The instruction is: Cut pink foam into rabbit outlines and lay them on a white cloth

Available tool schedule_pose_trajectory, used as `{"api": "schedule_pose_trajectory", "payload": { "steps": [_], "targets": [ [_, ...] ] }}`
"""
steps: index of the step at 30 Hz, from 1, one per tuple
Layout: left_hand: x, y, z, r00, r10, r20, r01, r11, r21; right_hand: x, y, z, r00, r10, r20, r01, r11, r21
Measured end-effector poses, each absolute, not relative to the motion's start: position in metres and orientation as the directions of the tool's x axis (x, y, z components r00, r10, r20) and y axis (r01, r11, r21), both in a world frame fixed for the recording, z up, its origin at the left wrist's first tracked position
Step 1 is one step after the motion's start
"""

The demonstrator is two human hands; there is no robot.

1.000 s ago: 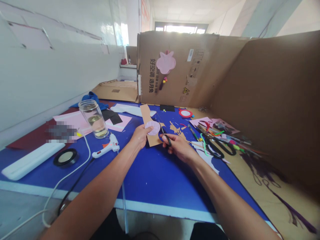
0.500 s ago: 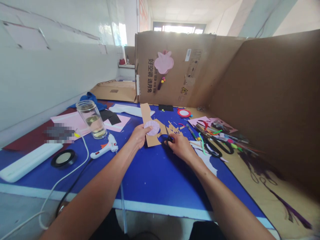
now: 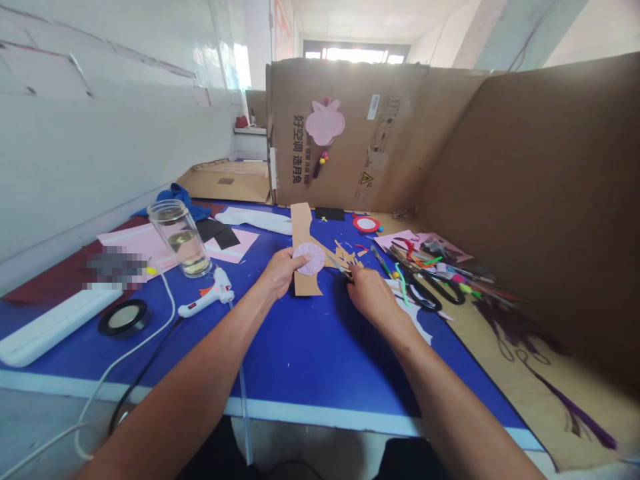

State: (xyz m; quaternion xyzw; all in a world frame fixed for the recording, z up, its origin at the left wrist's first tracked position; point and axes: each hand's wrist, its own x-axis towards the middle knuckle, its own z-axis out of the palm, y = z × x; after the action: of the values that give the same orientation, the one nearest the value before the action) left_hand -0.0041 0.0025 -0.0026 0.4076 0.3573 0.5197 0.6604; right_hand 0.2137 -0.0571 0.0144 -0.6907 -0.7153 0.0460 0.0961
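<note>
My left hand (image 3: 280,272) is shut on a tan cardboard piece (image 3: 303,230), and its thumb rests on a round pink paper disc (image 3: 309,258) lying on the card. My right hand (image 3: 371,298) holds a pair of scissors (image 3: 336,265) with the metal blades pointing up and left, their tips close to the card's edge. The fingers hide the scissor handles. Small tan offcuts (image 3: 346,255) lie on the blue table (image 3: 320,353) just beyond the blades.
To the left stand a glass tumbler (image 3: 179,239) holding liquid, a white hot glue gun (image 3: 207,295) with its cord, and a black tape roll (image 3: 123,318). Another pair of black-handled scissors (image 3: 425,290) lies right among pipe cleaners. Cardboard walls (image 3: 320,100) rise behind.
The cardboard piece has turned more upright in my left hand. My right hand has shifted right, and the scissor blades now show past its fingers, pointing at the card.
</note>
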Motion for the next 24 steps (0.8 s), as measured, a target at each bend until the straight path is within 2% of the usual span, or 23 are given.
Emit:
{"api": "schedule_pose_trajectory", "payload": {
  "steps": [11, 18, 24],
  "targets": [
    [-0.003, 0.0025, -0.0064, 0.206, 0.977, -0.052, -0.332, 0.12, 0.936, 0.2159, -0.0572, 0.0167, -0.04, 0.997, 0.069, 0.987, 0.051, -0.155],
    [-0.0014, 0.0006, -0.0053, 0.216, 0.975, -0.06, -0.318, 0.128, 0.939, 0.2175, -0.0547, 0.0163, -0.061, 0.996, 0.06, 0.973, 0.073, -0.219],
    [-0.0012, 0.0001, -0.005, 0.202, 0.976, -0.079, -0.312, 0.141, 0.94, 0.2142, -0.0588, 0.0202, -0.048, 0.998, 0.027, 0.982, 0.052, -0.183]
  ]
}}
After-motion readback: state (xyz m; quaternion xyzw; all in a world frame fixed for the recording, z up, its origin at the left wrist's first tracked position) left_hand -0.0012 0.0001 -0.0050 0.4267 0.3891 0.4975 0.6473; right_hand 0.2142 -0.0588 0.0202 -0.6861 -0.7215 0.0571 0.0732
